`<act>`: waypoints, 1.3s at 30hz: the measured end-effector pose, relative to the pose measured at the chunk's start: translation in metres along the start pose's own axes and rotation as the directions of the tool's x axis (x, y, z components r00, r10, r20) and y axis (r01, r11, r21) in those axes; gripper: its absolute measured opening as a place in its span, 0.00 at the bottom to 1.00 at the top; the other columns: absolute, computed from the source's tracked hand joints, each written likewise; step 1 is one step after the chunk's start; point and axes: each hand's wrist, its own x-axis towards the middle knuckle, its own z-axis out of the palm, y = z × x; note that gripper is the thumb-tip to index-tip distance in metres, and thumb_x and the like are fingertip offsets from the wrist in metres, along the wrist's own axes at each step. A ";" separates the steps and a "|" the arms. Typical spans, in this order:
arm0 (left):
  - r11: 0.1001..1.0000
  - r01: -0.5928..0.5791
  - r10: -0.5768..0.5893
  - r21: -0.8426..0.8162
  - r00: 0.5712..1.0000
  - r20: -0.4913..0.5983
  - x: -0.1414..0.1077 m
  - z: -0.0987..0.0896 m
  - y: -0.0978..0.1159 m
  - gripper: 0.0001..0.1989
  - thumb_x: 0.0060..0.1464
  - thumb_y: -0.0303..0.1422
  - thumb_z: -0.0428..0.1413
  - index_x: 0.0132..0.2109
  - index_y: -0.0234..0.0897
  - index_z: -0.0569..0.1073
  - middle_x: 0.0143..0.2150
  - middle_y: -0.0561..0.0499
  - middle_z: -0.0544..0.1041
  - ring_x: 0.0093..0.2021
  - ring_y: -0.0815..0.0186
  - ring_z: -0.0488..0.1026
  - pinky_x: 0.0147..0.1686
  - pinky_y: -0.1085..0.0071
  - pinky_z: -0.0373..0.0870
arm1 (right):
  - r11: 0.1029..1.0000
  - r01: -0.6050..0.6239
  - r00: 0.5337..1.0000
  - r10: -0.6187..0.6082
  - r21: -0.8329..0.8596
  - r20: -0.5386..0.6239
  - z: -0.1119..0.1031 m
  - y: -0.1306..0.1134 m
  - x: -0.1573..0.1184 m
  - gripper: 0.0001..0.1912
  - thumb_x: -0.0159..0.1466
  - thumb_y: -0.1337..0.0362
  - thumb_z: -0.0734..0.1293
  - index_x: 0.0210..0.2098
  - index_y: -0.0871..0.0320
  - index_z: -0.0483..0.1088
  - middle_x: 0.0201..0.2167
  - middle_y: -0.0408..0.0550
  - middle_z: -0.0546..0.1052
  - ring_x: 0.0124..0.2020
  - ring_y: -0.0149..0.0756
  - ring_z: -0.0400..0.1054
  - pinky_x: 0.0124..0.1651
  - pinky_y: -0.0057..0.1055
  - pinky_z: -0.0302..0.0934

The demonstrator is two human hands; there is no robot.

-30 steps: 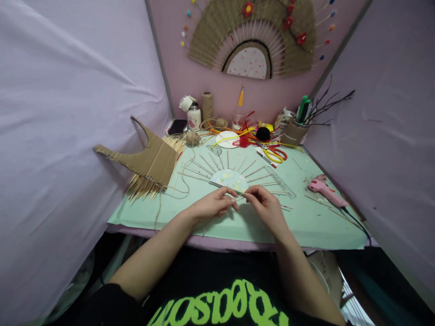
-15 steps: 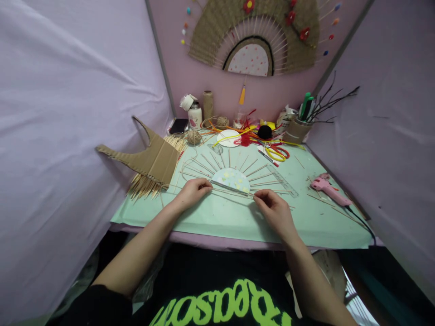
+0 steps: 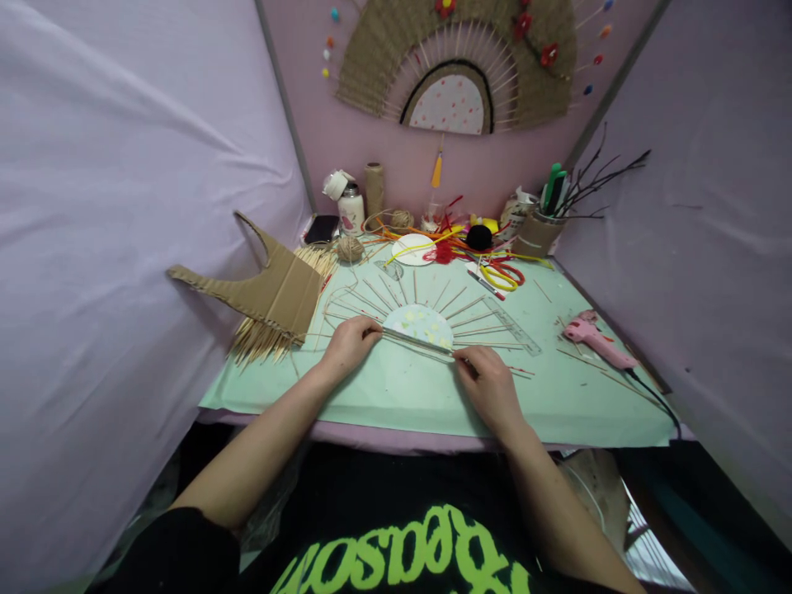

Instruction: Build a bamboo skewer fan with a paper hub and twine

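On the green tabletop lies a pale, patterned half disc (image 3: 421, 323) with thin sticks fanning out from its curved edge. My left hand (image 3: 354, 345) pinches a thin twine (image 3: 416, 348) at the left end of the disc's straight edge. At the right end, my right hand (image 3: 486, 375) holds the same twine between thumb and fingers. The twine runs between both hands along the straight edge, with a slack strand hanging just below it.
Left are cut cardboard (image 3: 278, 293) and a bundle of sticks (image 3: 263, 340). A twine ball (image 3: 350, 249), scissors (image 3: 500, 279) and a white oval (image 3: 413, 249) lie behind. A clear ruler (image 3: 515, 328) and pink glue gun (image 3: 597, 340) lie right.
The twine between my hands has moved up against the half disc's straight edge. My right hand has shifted slightly left, to the disc's right corner. The camera view has shifted a little.
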 end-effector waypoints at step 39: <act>0.939 -0.123 0.116 0.320 0.992 0.040 0.005 -0.003 0.004 0.08 0.60 0.31 0.54 0.37 0.37 0.77 0.41 0.44 0.77 0.46 0.57 0.70 0.47 0.61 0.67 | 0.971 -0.178 0.984 0.171 -0.157 -0.057 0.017 -0.010 0.006 0.10 0.61 0.71 0.59 0.40 0.57 0.66 0.31 0.51 0.74 0.34 0.43 0.65 0.39 0.37 0.58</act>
